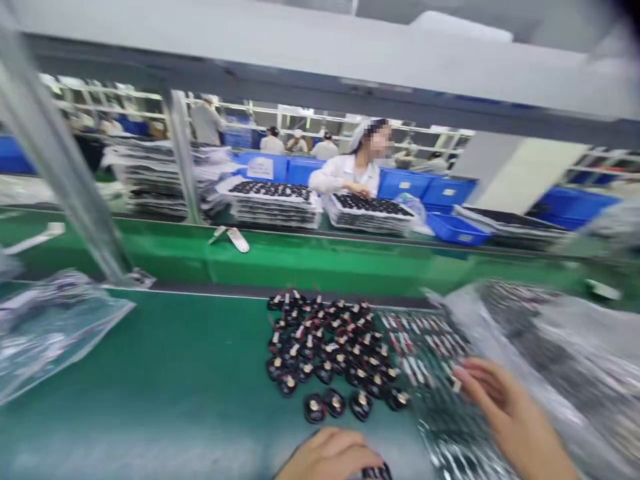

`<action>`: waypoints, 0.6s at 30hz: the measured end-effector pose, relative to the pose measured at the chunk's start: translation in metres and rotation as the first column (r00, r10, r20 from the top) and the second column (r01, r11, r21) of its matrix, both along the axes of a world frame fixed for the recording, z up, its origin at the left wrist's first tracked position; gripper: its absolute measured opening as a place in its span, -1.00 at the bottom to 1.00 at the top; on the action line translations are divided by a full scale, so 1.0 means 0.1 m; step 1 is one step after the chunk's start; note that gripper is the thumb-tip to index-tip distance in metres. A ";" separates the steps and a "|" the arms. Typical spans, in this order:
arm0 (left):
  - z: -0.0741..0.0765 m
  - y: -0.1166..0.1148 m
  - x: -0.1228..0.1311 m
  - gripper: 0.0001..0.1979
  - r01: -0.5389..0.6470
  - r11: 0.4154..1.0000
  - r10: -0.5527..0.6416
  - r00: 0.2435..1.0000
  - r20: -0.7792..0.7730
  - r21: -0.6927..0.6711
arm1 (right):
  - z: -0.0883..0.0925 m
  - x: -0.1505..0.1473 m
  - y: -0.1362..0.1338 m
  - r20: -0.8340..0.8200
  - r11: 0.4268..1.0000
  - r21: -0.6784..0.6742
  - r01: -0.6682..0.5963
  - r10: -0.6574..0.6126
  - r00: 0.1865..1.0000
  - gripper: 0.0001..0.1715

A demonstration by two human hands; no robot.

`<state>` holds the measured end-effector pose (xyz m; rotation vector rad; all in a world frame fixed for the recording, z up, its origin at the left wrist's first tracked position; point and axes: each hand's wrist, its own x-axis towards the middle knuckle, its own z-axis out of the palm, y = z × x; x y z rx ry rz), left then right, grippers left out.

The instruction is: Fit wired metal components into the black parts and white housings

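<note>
A loose pinch could have dropped the white piece [457,386].
Your right hand [505,400] pinched it, white strips [418,371] left of those fingers; your left hand [333,457] curled, its hold hidden.

Glossy black plastic parts [325,371], smooth green tabletop [165,373]

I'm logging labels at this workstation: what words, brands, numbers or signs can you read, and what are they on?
None can be read.
White sheet on a blue bin at the back: too blurred.
Small labels on other blue bins: too small.
Pale marks on the dark item by the left hand: blurred; I can't tell whether they are letters.
</note>
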<state>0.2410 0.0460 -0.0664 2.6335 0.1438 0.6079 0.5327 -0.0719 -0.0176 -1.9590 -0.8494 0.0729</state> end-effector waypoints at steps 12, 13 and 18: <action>0.28 -0.01 -0.16 -0.65 0.091 0.992 -0.084 0.993 -0.084 0.088 | 0.09 -1.13 -0.11 -0.394 0.917 0.005 -0.400 0.369 0.842 -0.69; 0.32 -0.01 -0.16 -0.63 0.093 0.993 -0.084 0.988 -0.129 0.067 | 0.09 -1.18 -0.12 -0.408 0.904 -0.006 -0.427 0.388 0.826 -0.68; 0.49 -0.02 -0.17 -0.58 0.106 0.994 -0.101 0.955 -0.280 0.004 | 0.04 -1.24 -0.11 -0.431 0.864 -0.086 -0.496 0.417 0.801 -0.70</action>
